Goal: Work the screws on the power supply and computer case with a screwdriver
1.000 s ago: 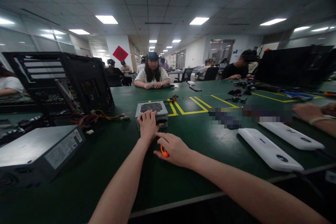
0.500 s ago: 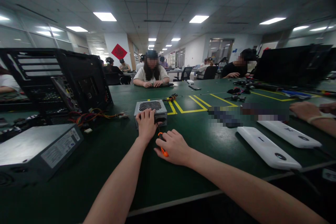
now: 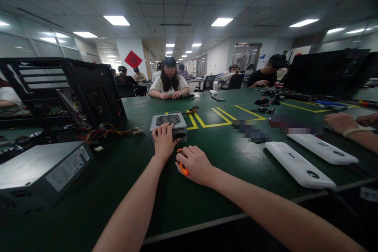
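Note:
A small grey metal computer power supply (image 3: 176,120) with a perforated top stands on the green table in front of me. My left hand (image 3: 163,141) grips its near left side, fingers laid over the top edge. Lower and to the right, my right hand (image 3: 197,166) is closed around the orange handle of a screwdriver (image 3: 185,170). Its thin shaft runs up to the power supply's near face, close to my left fingertips. The tip is too small and shaded to make out.
At left stand a black computer case (image 3: 100,94) with loose cables (image 3: 109,130) and a larger power supply (image 3: 29,165). Two white devices (image 3: 299,165) lie at right, near another person's hand (image 3: 342,124). Across the table sits a person (image 3: 169,82). Yellow tape (image 3: 214,125) marks the tabletop.
My right fingers have shifted slightly around the screwdriver handle. My left hand stays on the power supply. The whole view has moved a little.

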A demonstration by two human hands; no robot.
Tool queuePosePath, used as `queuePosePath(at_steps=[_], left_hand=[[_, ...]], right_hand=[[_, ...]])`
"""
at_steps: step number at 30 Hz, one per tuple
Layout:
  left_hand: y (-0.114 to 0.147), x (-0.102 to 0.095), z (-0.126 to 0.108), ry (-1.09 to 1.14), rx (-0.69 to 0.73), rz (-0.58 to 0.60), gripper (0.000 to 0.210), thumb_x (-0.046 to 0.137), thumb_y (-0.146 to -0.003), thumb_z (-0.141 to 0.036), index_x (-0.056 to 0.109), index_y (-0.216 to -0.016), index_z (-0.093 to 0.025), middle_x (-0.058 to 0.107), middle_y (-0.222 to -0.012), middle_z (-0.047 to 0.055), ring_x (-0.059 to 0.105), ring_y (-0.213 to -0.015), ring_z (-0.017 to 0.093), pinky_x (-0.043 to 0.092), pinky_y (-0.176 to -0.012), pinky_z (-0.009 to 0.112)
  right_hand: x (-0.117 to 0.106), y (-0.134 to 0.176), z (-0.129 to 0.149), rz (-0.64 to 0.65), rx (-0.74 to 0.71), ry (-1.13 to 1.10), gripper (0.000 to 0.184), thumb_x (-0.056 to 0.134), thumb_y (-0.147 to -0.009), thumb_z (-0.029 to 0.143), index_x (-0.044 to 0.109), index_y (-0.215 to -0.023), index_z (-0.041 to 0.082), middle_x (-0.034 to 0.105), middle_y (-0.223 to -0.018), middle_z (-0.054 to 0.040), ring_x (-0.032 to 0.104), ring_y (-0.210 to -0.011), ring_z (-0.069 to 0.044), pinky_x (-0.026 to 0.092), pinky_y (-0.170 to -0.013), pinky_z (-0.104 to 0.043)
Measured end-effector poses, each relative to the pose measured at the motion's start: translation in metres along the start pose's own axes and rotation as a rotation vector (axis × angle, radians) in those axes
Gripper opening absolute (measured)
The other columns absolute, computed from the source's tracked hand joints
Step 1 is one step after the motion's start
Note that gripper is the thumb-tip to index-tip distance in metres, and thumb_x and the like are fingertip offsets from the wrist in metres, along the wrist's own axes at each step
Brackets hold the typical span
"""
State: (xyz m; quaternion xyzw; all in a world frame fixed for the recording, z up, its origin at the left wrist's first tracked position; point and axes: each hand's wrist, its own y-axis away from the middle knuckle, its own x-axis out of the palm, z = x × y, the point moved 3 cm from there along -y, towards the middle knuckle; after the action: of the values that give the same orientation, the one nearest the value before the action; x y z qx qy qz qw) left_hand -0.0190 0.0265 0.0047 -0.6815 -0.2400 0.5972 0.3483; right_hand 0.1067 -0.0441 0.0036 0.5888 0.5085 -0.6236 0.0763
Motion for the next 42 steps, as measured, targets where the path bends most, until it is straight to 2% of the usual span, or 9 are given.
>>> queuePosePath(at_steps=[8,12,15,19,25,28,32,35,42], left_hand=[[0.001,-0.001,-0.001,0.001,-0.001,-0.007,0.051,0.058,-0.071,-0.035,0.045,-0.117,-0.016,0.046,-0.121,0.013,0.035,-0.113,0.028,0.021,-0.096,0.045],[0.0,0.0,-0.001,-0.001,-0.005,-0.01,0.05,0.057,-0.071,-0.035,0.046,-0.116,-0.016,0.046,-0.121,0.013,0.035,-0.113,0.028,0.02,-0.096,0.045],[0.001,0.0,-0.001,0.001,-0.007,-0.009,0.051,0.057,-0.071,-0.036,0.046,-0.117,-0.016,0.046,-0.121,0.013,0.036,-0.113,0.028,0.02,-0.096,0.045],[0.001,-0.001,-0.001,0.001,-0.003,-0.009,0.051,0.057,-0.071,-0.036,0.046,-0.117,-0.016,0.046,-0.121,0.013,0.036,-0.113,0.028,0.02,-0.096,0.044],[0.0,-0.002,-0.001,0.005,-0.003,-0.002,0.05,0.056,-0.071,-0.035,0.046,-0.117,-0.016,0.045,-0.121,0.014,0.036,-0.113,0.029,0.02,-0.095,0.046],[0.0,-0.003,-0.001,0.016,-0.009,0.004,0.05,0.057,-0.071,-0.034,0.046,-0.117,-0.017,0.046,-0.121,0.014,0.036,-0.114,0.029,0.021,-0.095,0.046],[0.0,-0.004,-0.003,0.013,-0.011,0.013,0.051,0.057,-0.071,-0.035,0.046,-0.117,-0.017,0.045,-0.121,0.014,0.035,-0.114,0.029,0.021,-0.095,0.046],[0.001,-0.003,-0.003,0.011,-0.01,0.008,0.052,0.058,-0.071,-0.035,0.045,-0.117,-0.016,0.045,-0.122,0.014,0.035,-0.114,0.028,0.02,-0.096,0.045],[0.001,-0.002,-0.003,0.012,-0.008,-0.015,0.052,0.057,-0.071,-0.037,0.046,-0.116,-0.014,0.046,-0.121,0.014,0.035,-0.113,0.028,0.019,-0.096,0.045]], right_hand=[[0.004,0.0,-0.002,0.076,0.002,-0.011,0.018,0.051,-0.074,0.016,0.051,-0.092,0.019,0.053,-0.082,-0.0033,0.044,-0.071,-0.015,0.026,-0.062,-0.027],[-0.002,0.0,0.0,0.048,0.0,-0.019,0.012,0.052,-0.075,0.025,0.054,-0.086,0.019,0.05,-0.082,-0.0049,0.042,-0.073,-0.016,0.027,-0.062,-0.027],[-0.003,-0.001,0.002,0.001,0.007,-0.017,0.02,0.044,-0.081,0.035,0.054,-0.082,0.018,0.05,-0.08,-0.0053,0.042,-0.072,-0.017,0.027,-0.064,-0.029],[-0.001,0.0,0.003,-0.023,-0.018,0.013,0.018,0.042,-0.081,0.025,0.053,-0.094,0.017,0.052,-0.076,-0.0037,0.042,-0.067,-0.015,0.026,-0.065,-0.03],[-0.003,0.001,0.001,-0.004,-0.057,0.021,0.014,0.048,-0.075,0.018,0.055,-0.086,0.021,0.049,-0.081,-0.0049,0.039,-0.073,-0.017,0.025,-0.065,-0.029],[-0.005,0.001,0.003,-0.015,-0.035,-0.003,0.011,0.048,-0.076,0.026,0.056,-0.081,0.02,0.048,-0.079,-0.0052,0.039,-0.073,-0.017,0.026,-0.065,-0.029],[-0.004,0.0,0.004,-0.026,-0.005,-0.017,0.025,0.04,-0.082,0.037,0.056,-0.084,0.017,0.051,-0.076,-0.0052,0.041,-0.071,-0.017,0.027,-0.068,-0.03],[-0.002,0.0,0.004,-0.019,0.015,-0.037,0.022,0.04,-0.082,0.03,0.053,-0.092,0.016,0.054,-0.075,-0.0043,0.043,-0.068,-0.015,0.027,-0.07,-0.029],[-0.006,0.002,0.003,-0.019,-0.022,-0.014,0.014,0.046,-0.076,0.024,0.055,-0.084,0.019,0.052,-0.076,-0.0042,0.043,-0.071,-0.016,0.027,-0.071,-0.031]])
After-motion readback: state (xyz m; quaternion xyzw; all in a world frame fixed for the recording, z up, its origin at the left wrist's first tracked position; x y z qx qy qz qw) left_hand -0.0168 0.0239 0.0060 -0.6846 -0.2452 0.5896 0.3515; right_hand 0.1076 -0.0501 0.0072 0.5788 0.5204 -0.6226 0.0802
